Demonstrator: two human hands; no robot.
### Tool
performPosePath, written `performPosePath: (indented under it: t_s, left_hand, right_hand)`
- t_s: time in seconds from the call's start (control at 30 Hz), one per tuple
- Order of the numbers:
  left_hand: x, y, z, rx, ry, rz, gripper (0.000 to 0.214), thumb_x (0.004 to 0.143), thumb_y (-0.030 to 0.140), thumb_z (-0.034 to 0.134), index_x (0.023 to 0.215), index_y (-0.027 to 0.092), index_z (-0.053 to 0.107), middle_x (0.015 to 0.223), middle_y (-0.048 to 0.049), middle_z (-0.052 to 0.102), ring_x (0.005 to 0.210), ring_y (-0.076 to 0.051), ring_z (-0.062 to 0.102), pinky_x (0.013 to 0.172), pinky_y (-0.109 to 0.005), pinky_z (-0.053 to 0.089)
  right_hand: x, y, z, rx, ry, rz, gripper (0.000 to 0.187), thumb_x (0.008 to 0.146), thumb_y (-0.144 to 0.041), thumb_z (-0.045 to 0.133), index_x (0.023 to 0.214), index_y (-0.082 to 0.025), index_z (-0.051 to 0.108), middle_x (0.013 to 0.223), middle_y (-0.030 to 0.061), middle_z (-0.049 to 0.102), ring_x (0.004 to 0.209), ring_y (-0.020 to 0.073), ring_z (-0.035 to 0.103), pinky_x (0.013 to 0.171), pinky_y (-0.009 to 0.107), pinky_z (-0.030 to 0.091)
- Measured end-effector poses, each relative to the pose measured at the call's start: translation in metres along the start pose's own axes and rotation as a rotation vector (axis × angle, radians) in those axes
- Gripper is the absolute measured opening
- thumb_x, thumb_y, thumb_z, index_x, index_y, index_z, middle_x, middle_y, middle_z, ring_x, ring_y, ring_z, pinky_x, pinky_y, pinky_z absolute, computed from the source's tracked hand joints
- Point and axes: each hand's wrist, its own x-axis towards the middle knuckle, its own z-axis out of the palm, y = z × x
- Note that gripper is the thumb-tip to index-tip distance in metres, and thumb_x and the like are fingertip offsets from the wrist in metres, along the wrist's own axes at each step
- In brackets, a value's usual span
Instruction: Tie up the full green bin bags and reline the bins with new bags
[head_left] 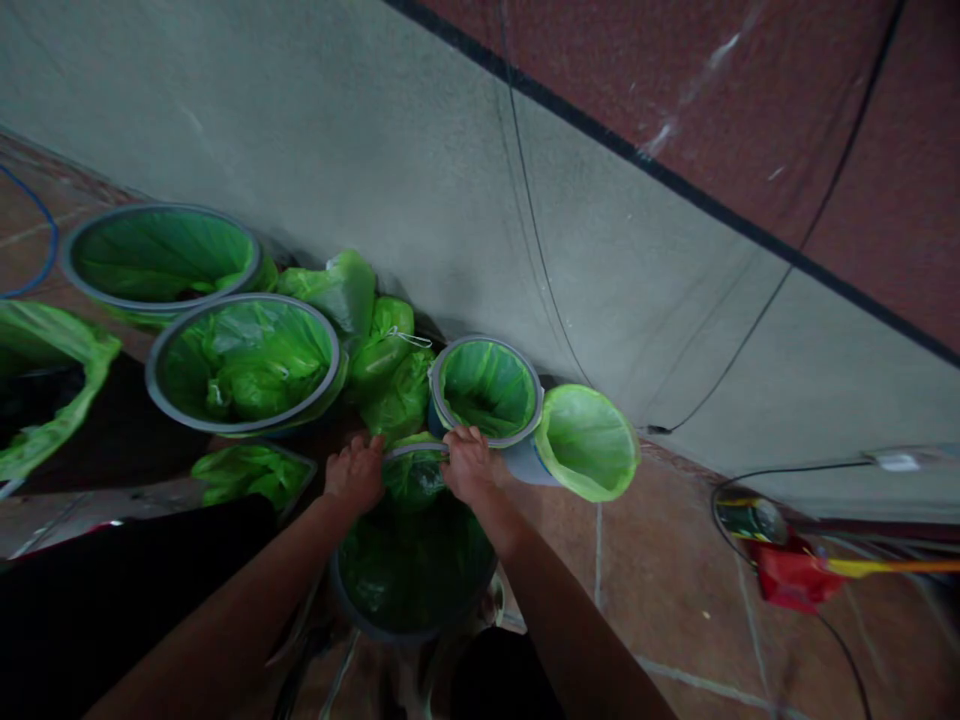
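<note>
Both my hands reach down to a small bin with a grey ring rim (415,452) lined with a green bag. My left hand (356,470) grips the left side of that rim, fingers curled over it. My right hand (469,462) grips the right side, fingers closed. Directly below, nearer to me, stands a larger round bin (412,570) lined in green. Just beyond my right hand stands another small green-lined bin (486,388), and a tilted one (587,441) leans to its right.
Two big grey-rimmed bins with green liners (244,360) (161,258) stand at the left by the grey wall (450,150). Tied green bags (382,350) lie between them. Cables hang on the wall; a red object (791,575) sits on the tiled floor at right.
</note>
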Motion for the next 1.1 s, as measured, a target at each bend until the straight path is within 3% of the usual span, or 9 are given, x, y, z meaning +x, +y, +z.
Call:
performPosePath:
  t_s: [0.1, 0.2, 0.33, 0.4, 0.53, 0.67, 0.93, 1.1]
  left_hand:
    - [0.004, -0.002, -0.003, -0.103, -0.033, 0.001, 0.094, 0.069, 0.036, 0.077, 0.152, 0.021, 0.036, 0.148, -0.0206, 0.048, 0.133, -0.040, 0.050, 0.102, -0.053, 0.046]
    - [0.015, -0.001, 0.001, -0.234, 0.080, 0.099, 0.080, 0.078, 0.049, 0.070, 0.149, 0.023, 0.044, 0.148, -0.0172, 0.050, 0.133, -0.034, 0.052, 0.105, -0.047, 0.045]
    - [0.029, 0.003, 0.012, -0.299, 0.207, 0.281, 0.037, 0.094, 0.034, 0.053, 0.127, 0.021, 0.065, 0.124, -0.0107, 0.069, 0.116, -0.024, 0.064, 0.103, -0.034, 0.047]
    - [0.030, 0.005, 0.015, -0.268, 0.235, 0.331, 0.031, 0.097, 0.030, 0.047, 0.114, 0.021, 0.071, 0.113, -0.0095, 0.073, 0.108, -0.023, 0.066, 0.098, -0.033, 0.049]
    - [0.026, 0.005, 0.016, -0.182, 0.295, 0.403, 0.032, 0.099, 0.028, 0.043, 0.108, 0.017, 0.071, 0.105, -0.0115, 0.072, 0.103, -0.025, 0.064, 0.098, -0.036, 0.048]
    - [0.023, 0.005, 0.012, -0.150, 0.263, 0.439, 0.027, 0.096, 0.026, 0.048, 0.107, 0.017, 0.071, 0.107, -0.0112, 0.070, 0.104, -0.025, 0.062, 0.099, -0.038, 0.046]
    - [0.027, 0.005, 0.014, -0.155, 0.255, 0.364, 0.024, 0.090, 0.013, 0.049, 0.099, 0.018, 0.070, 0.106, -0.0127, 0.068, 0.106, -0.026, 0.062, 0.097, -0.037, 0.048]
    - [0.027, 0.009, 0.012, -0.104, 0.212, 0.300, 0.032, 0.084, 0.001, 0.046, 0.105, 0.013, 0.067, 0.109, -0.0146, 0.067, 0.108, -0.025, 0.062, 0.095, -0.035, 0.048]
  right_hand:
    - [0.002, 0.004, 0.004, 0.105, 0.026, -0.008, 0.031, 0.078, -0.024, 0.074, 0.108, -0.019, 0.067, 0.114, 0.0077, 0.066, 0.112, 0.0245, 0.056, 0.098, 0.036, 0.042]
    - [0.004, 0.007, 0.004, 0.204, 0.061, -0.008, 0.027, 0.081, -0.025, 0.072, 0.107, -0.019, 0.068, 0.111, 0.0069, 0.067, 0.111, 0.0215, 0.059, 0.100, 0.033, 0.043]
    - [0.006, 0.009, 0.001, 0.268, 0.093, -0.007, 0.025, 0.089, -0.033, 0.066, 0.109, -0.017, 0.069, 0.109, 0.0083, 0.069, 0.107, 0.0200, 0.063, 0.098, 0.032, 0.046]
    - [0.005, 0.009, -0.003, 0.264, 0.097, -0.011, 0.029, 0.093, -0.039, 0.061, 0.112, -0.017, 0.068, 0.111, 0.0092, 0.070, 0.108, 0.0206, 0.064, 0.097, 0.032, 0.046]
    - [-0.003, 0.010, -0.010, 0.162, 0.043, -0.023, 0.025, 0.094, -0.032, 0.061, 0.115, -0.019, 0.068, 0.115, 0.0088, 0.070, 0.113, 0.0214, 0.062, 0.100, 0.032, 0.043]
    - [-0.007, 0.011, -0.012, 0.067, -0.016, -0.048, 0.020, 0.095, -0.023, 0.059, 0.112, -0.021, 0.069, 0.115, 0.0072, 0.070, 0.111, 0.0205, 0.062, 0.099, 0.031, 0.042]
    - [-0.006, 0.006, -0.006, 0.017, -0.001, -0.077, 0.019, 0.099, -0.023, 0.053, 0.110, -0.021, 0.068, 0.112, 0.0077, 0.068, 0.107, 0.0212, 0.060, 0.095, 0.033, 0.042]
    - [-0.008, 0.004, -0.003, -0.004, 0.059, -0.046, 0.022, 0.100, -0.026, 0.050, 0.114, -0.024, 0.067, 0.117, 0.0079, 0.067, 0.109, 0.0232, 0.058, 0.096, 0.036, 0.040]
